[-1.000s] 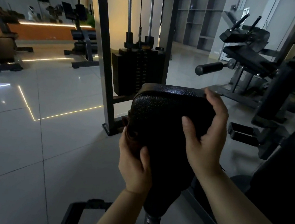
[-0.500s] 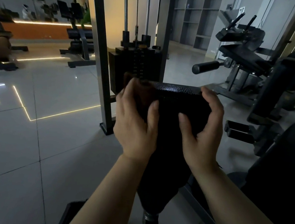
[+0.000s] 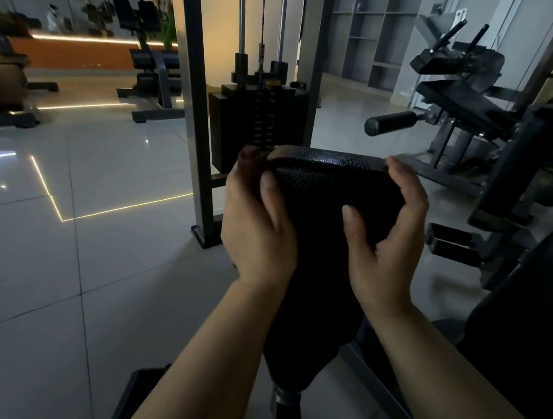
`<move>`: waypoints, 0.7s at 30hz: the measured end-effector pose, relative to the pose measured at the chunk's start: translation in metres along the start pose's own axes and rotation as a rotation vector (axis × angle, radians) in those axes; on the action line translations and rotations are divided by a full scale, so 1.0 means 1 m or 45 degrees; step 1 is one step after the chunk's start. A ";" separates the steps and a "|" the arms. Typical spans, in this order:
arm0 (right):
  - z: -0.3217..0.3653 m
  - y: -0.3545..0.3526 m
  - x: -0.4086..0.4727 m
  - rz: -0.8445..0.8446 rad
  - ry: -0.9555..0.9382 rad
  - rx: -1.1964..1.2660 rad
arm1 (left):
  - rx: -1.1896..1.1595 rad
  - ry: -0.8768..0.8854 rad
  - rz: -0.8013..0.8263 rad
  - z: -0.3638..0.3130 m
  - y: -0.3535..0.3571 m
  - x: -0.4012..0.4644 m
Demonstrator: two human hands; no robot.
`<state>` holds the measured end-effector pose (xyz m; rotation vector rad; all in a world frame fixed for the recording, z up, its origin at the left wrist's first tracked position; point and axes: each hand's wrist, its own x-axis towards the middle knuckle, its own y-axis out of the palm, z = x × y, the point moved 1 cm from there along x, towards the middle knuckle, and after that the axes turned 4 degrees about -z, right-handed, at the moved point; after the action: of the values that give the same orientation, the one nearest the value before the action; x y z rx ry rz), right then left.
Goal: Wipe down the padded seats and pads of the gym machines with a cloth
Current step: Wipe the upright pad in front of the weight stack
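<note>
Wiping the black, pebble-grained padded seat [image 3: 329,215] at the centre of the frame goes best, I judge, if one hand braces the pad while the other drags the cloth in overlapping strokes from the top edge downward, covering the rounded corners and sides too. The left hand [image 3: 259,228] curls over the pad's upper left corner, its grip clenched on what looks like a dark reddish cloth [image 3: 249,161] bunched under the fingers, though the dim light leaves that uncertain. The right hand [image 3: 388,242] cups the upper right edge, fingers wrapped over the top and thumb pressed to the front face. The pad is broad at the top and narrows toward a metal post [image 3: 286,400] in the lower centre; its vinyl gleams faintly along the top rim.
</note>
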<state>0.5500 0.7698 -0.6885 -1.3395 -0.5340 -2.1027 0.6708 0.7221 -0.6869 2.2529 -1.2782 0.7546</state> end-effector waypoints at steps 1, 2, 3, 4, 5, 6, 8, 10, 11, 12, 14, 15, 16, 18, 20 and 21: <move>0.000 0.000 0.000 0.002 -0.001 -0.004 | -0.004 0.045 -0.003 -0.004 0.002 0.004; 0.000 0.000 0.000 0.004 -0.003 -0.007 | -0.012 0.087 0.001 -0.004 0.002 0.001; 0.001 0.000 0.000 0.002 -0.009 -0.013 | -0.016 0.116 0.011 0.002 0.000 -0.006; 0.001 0.000 0.000 -0.002 -0.015 -0.026 | -0.011 0.114 0.022 0.012 -0.002 -0.018; 0.001 0.000 -0.001 -0.001 -0.015 -0.038 | 0.005 0.078 0.031 0.026 -0.006 -0.033; 0.001 0.000 -0.001 0.001 -0.014 -0.044 | 0.013 0.013 0.042 0.042 -0.011 -0.050; -0.001 0.000 -0.002 -0.002 -0.019 -0.038 | -0.002 -0.147 0.090 0.072 -0.019 -0.081; -0.003 0.000 -0.002 -0.004 -0.029 -0.025 | -0.002 -0.265 0.122 0.093 -0.024 -0.104; -0.003 0.000 -0.002 -0.004 -0.036 -0.021 | -0.009 -0.298 0.114 0.097 -0.026 -0.108; -0.004 0.000 -0.002 -0.002 -0.042 -0.020 | -0.030 -0.322 0.100 0.096 -0.027 -0.107; -0.004 0.000 -0.002 0.004 -0.049 -0.026 | -0.032 -0.328 0.039 0.080 -0.024 -0.091; -0.004 0.000 -0.001 0.004 -0.053 -0.029 | -0.005 -0.321 -0.003 0.066 -0.019 -0.077; -0.004 0.000 -0.001 0.005 -0.053 -0.030 | 0.012 -0.313 -0.044 0.050 -0.014 -0.059; -0.004 0.000 -0.001 0.012 -0.037 -0.024 | 0.004 -0.226 -0.092 0.018 -0.002 -0.024; -0.004 0.000 -0.001 0.019 -0.021 -0.020 | 0.003 -0.082 -0.087 -0.001 0.006 -0.002; -0.003 0.000 -0.001 0.016 -0.020 -0.020 | 0.004 -0.030 -0.079 -0.003 0.006 0.000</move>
<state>0.5479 0.7684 -0.6904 -1.3659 -0.5154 -2.0914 0.6651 0.7216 -0.6841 2.2992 -1.2129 0.7099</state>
